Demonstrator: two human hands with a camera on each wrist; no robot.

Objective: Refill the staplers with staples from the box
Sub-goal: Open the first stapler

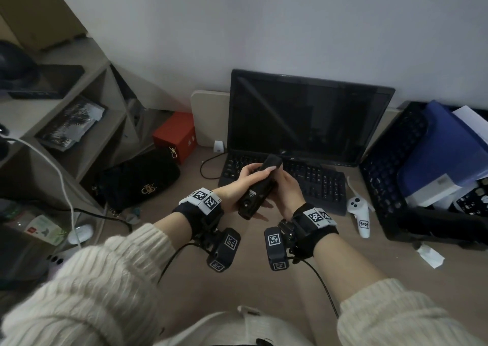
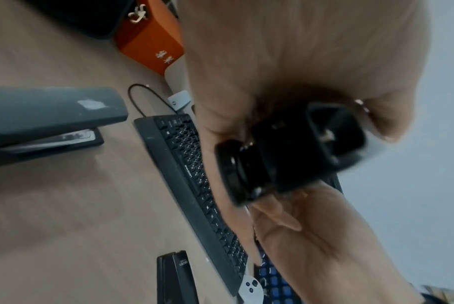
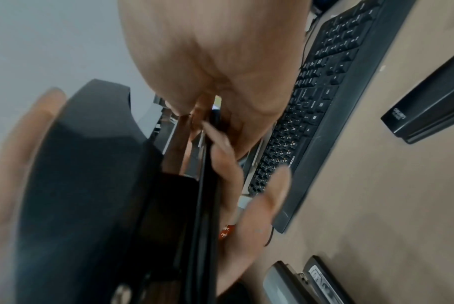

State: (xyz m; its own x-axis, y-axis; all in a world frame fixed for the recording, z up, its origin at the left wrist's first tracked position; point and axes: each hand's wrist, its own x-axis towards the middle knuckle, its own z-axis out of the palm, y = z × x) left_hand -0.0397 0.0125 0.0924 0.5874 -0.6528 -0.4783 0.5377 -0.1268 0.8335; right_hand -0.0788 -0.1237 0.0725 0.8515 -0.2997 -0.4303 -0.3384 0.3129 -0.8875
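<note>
A person in a cream knit sweater holds a black stapler (image 1: 260,188) lifted above the tabletop (image 1: 237,279), in front of a black keyboard (image 1: 320,184) and a dark monitor (image 1: 303,118) that stand along the far edge by the wall. The left hand (image 1: 239,187) wraps the stapler from its left side, fingers curled over the upper end and thumb laid along the body. The right hand (image 1: 287,189) closes on it from the right, fingers tucked beneath and against the body, so the stapler sits between both palms, tilted with its nose up toward the monitor.

The left wrist view shows the stapler's rear end (image 2: 285,156) wedged between the two palms, blurred. In the right wrist view the fingers (image 3: 220,148) press along the stapler's thin edge, its dark body (image 3: 90,185) filling the lower left.

Two more staplers lie on the tabletop nearer its front edge: a grey stapler (image 2: 46,121), its jaw showing metal, and a second black stapler (image 3: 428,102) with white lettering, apart from the first.

A white controller (image 1: 359,216) lies just right of the keyboard, a black crate (image 1: 390,176) with a blue folder (image 1: 443,144) sits at the right edge, and a red box (image 1: 175,134) and black handbag (image 1: 137,179) sit toward the left edge.
</note>
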